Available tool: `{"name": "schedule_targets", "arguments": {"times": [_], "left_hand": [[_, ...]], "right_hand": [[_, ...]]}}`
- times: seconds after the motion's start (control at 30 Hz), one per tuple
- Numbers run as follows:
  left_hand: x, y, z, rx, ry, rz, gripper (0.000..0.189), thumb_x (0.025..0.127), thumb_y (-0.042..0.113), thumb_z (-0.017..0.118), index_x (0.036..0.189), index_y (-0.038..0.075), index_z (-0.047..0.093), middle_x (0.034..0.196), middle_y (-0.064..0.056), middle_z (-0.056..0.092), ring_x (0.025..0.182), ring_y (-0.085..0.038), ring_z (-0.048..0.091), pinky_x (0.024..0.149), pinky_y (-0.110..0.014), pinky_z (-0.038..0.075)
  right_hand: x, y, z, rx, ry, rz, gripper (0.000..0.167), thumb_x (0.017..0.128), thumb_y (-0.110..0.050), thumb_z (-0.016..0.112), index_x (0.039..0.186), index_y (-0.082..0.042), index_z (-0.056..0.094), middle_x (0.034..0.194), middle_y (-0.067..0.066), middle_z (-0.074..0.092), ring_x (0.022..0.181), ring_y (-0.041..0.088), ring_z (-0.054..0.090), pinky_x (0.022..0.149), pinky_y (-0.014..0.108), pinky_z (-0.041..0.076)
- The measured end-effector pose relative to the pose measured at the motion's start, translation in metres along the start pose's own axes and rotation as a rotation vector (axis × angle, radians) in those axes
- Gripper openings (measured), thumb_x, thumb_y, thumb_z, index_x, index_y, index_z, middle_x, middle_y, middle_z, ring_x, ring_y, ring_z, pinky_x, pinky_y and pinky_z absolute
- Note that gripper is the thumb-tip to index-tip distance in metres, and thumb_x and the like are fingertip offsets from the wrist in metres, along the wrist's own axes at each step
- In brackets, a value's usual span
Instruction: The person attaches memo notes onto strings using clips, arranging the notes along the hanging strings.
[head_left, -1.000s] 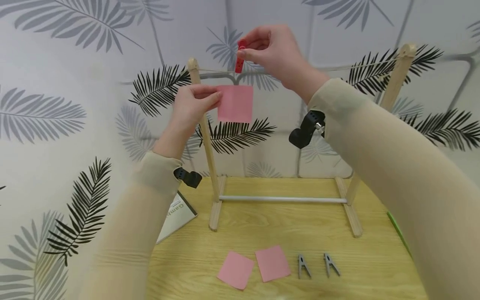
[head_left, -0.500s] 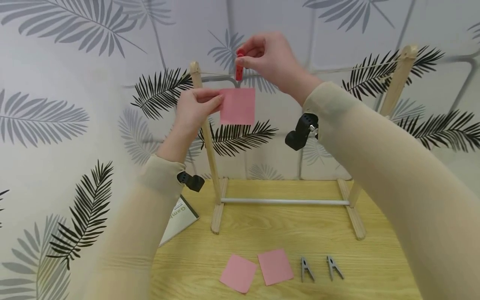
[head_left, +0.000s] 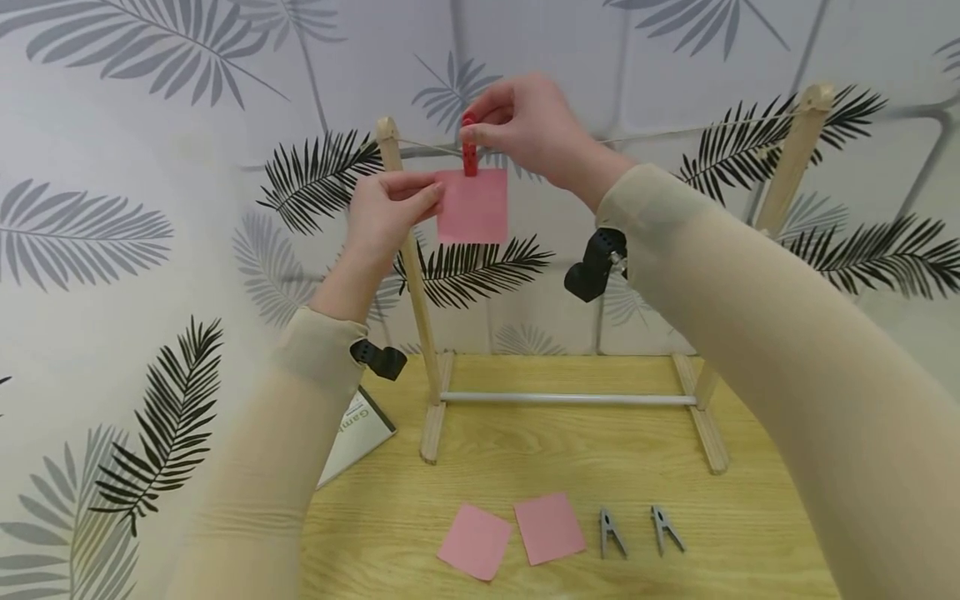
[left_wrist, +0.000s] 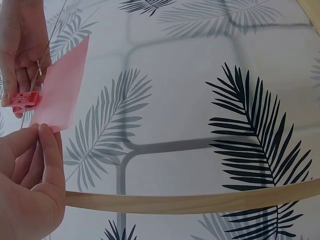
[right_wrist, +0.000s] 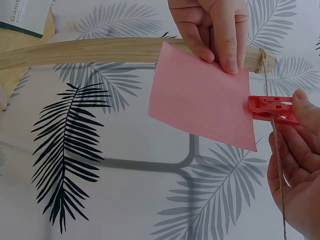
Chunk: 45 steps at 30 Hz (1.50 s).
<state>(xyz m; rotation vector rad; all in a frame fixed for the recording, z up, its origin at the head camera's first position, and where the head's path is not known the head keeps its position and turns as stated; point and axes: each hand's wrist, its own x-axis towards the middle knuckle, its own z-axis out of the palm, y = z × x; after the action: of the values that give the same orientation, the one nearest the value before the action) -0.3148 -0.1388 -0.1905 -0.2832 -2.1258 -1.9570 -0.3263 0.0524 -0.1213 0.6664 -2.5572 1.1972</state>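
Note:
Between thumb and fingers, my left hand (head_left: 386, 212) pinches the left edge of a square pink sheet of paper (head_left: 474, 212), held upright under the string (head_left: 427, 147). My right hand (head_left: 532, 125) pinches a red clothespin (head_left: 470, 157) by its upper end. In the right wrist view the tip of the clothespin (right_wrist: 260, 105) meets the paper's (right_wrist: 200, 100) top edge, and the twine (right_wrist: 278, 165) runs past the clothespin. Whether its jaws grip both paper and twine, I cannot tell. The left wrist view shows the red clothespin (left_wrist: 25, 101) at the edge of the paper (left_wrist: 62, 90).
A wooden frame with a left post (head_left: 420, 308), a right post (head_left: 795, 158) and a white crossbar (head_left: 570, 399) stands on the table (head_left: 555, 450). Two pink sheets (head_left: 476, 542) and two grey clothespins (head_left: 611, 533) lie in front. A booklet (head_left: 358, 433) lies at left.
My right hand has lowered the red clothespin from above the string onto the paper's top edge. The left hand has stayed nearly in place with the paper.

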Motion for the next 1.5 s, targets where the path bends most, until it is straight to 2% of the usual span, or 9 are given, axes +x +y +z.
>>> {"name": "schedule_targets", "arguments": {"times": [0.4,0.6,0.8,0.93,1.0,1.2,1.5], "left_hand": [[0.002,-0.002,0.000,-0.077,-0.020,0.019,0.029,0.090,0.008,0.072,0.116,-0.005,0.070,0.102,-0.011,0.074,0.084,-0.009,0.072,0.083,-0.022,0.058],[0.001,-0.003,-0.005,-0.105,-0.022,0.019,0.031,0.089,0.007,0.072,0.117,-0.006,0.069,0.101,-0.010,0.074,0.084,-0.009,0.072,0.084,-0.023,0.058],[-0.003,-0.004,-0.018,-0.142,-0.022,0.016,0.031,0.089,0.004,0.071,0.118,-0.007,0.068,0.096,-0.006,0.074,0.084,-0.009,0.072,0.084,-0.024,0.058],[-0.006,-0.004,-0.024,-0.135,-0.038,0.006,0.031,0.090,0.005,0.070,0.119,-0.006,0.068,0.093,-0.003,0.074,0.085,-0.009,0.073,0.084,-0.023,0.058],[-0.007,-0.005,-0.025,-0.122,-0.052,0.006,0.032,0.091,0.006,0.069,0.121,-0.006,0.067,0.094,-0.002,0.074,0.087,-0.009,0.072,0.085,-0.023,0.057],[-0.007,-0.005,-0.025,-0.114,-0.056,0.005,0.031,0.091,0.006,0.069,0.121,-0.005,0.068,0.095,-0.002,0.075,0.088,-0.009,0.072,0.085,-0.023,0.057],[-0.006,-0.003,-0.027,-0.080,-0.049,0.018,0.031,0.091,0.009,0.070,0.120,-0.002,0.069,0.105,-0.007,0.076,0.093,-0.010,0.072,0.088,-0.024,0.057]], "right_hand": [[0.000,-0.001,0.000,-0.039,-0.017,0.027,0.036,0.095,-0.031,0.067,0.125,-0.011,0.068,0.117,0.004,0.072,0.109,0.014,0.066,0.095,0.023,0.051],[0.001,-0.001,0.004,-0.030,-0.032,0.045,0.039,0.093,-0.031,0.069,0.127,-0.012,0.068,0.117,0.003,0.073,0.110,0.013,0.067,0.096,0.026,0.052],[0.004,-0.005,0.010,-0.035,-0.047,0.031,0.046,0.092,-0.036,0.070,0.132,-0.016,0.064,0.114,0.001,0.073,0.105,0.010,0.066,0.083,0.022,0.050],[0.005,-0.007,0.014,-0.021,-0.052,0.019,0.044,0.091,-0.034,0.071,0.130,-0.014,0.063,0.112,0.003,0.074,0.102,0.010,0.064,0.084,0.024,0.051],[0.005,-0.007,0.014,-0.021,-0.050,0.009,0.042,0.091,-0.032,0.071,0.128,-0.013,0.063,0.111,0.003,0.074,0.101,0.009,0.064,0.088,0.023,0.052],[0.004,-0.008,0.016,-0.022,-0.042,0.005,0.040,0.091,-0.031,0.072,0.126,-0.012,0.063,0.111,0.003,0.074,0.102,0.012,0.067,0.087,0.023,0.053],[0.005,-0.009,0.013,-0.068,-0.037,0.018,0.047,0.091,-0.035,0.072,0.132,-0.015,0.061,0.114,0.001,0.073,0.101,0.007,0.064,0.088,0.022,0.052]]}}
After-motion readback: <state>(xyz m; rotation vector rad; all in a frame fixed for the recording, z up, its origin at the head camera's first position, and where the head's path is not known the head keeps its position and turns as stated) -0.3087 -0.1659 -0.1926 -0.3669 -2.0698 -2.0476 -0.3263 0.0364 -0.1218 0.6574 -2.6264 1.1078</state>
